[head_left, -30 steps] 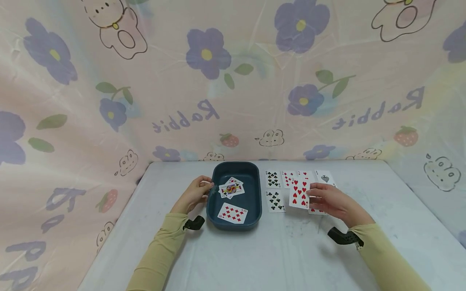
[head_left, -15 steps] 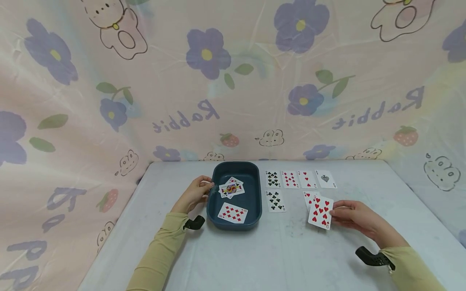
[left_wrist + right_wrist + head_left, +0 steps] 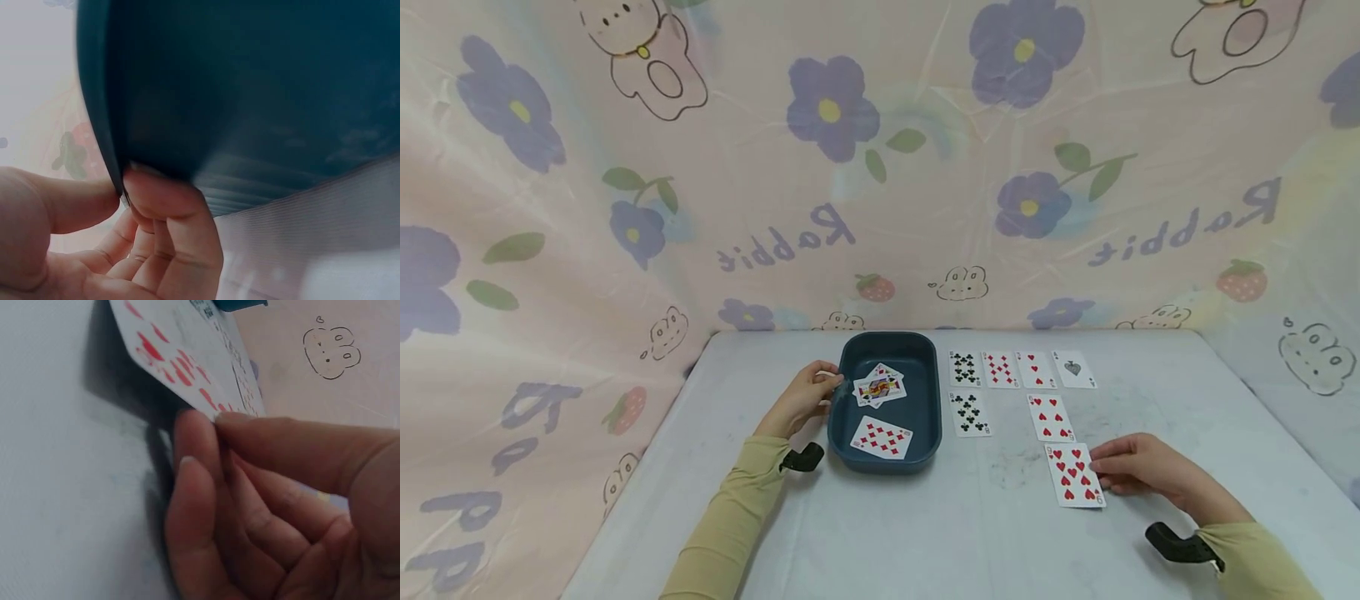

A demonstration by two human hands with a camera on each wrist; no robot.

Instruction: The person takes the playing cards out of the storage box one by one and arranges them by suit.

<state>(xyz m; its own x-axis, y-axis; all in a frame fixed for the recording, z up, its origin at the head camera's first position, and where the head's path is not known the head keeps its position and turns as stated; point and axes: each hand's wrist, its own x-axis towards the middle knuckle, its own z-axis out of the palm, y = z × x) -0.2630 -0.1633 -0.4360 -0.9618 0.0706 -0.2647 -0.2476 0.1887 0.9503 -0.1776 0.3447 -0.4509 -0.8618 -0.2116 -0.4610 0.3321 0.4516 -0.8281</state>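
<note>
My left hand [image 3: 802, 398] pinches the left rim of a dark blue tray [image 3: 884, 467]; in the left wrist view, thumb and index finger close on its wall [image 3: 100, 112]. Inside the tray lie a ten of diamonds [image 3: 882, 437] and a small overlapping pile topped by a face card [image 3: 880, 388]. On the right, my right hand [image 3: 1157, 473] pinches a nine of hearts [image 3: 1075, 476] by its right edge. In the right wrist view the card [image 3: 169, 362] slants just above the table, its shadow beneath. A six of hearts [image 3: 1051, 417] lies directly behind it.
Face-up cards form a back row right of the tray: a club card [image 3: 965, 369], a diamond card [image 3: 1001, 370], a heart card [image 3: 1036, 370] and an ace of spades [image 3: 1074, 369]. Another club card [image 3: 970, 414] lies in front. A patterned cloth [image 3: 880, 192] walls the white table.
My right hand has carried the nine of hearts right and toward the front, from over the laid cards to in front of the six of hearts. My left hand stays on the tray rim.
</note>
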